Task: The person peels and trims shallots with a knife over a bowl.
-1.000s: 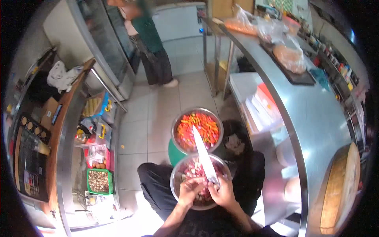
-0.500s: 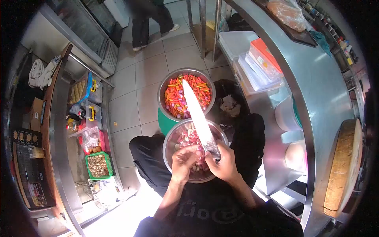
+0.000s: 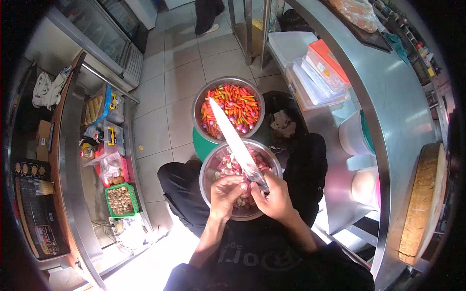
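Note:
My right hand [image 3: 275, 196] is closed round the handle of a large kitchen knife [image 3: 233, 138], whose blade points away from me. With its fingers pinched, my left hand [image 3: 226, 195] holds a small reddish shallot [image 3: 246, 186] beside the heel of the blade. Both hands are over the near side of a steel bowl [image 3: 203, 182] with shallots and pale garlic-like cloves inside. Just beyond it stands a second steel bowl [image 3: 195, 114], full of red and orange chillies [image 3: 242, 104] with some purple shallots; the knife tip reaches over it.
Under the far bowl is a green round support [image 3: 200, 145]. On the left, a low shelf carries a green basket [image 3: 121, 200] and plastic boxes. A steel counter [image 3: 393, 92] on the right holds a round wooden block [image 3: 421, 203]. Another person's leg [image 3: 208, 14] is ahead.
The knife tip has swung left over the chilli bowl. My hands remain close together at the near bowl. The other person has moved farther away and to the right.

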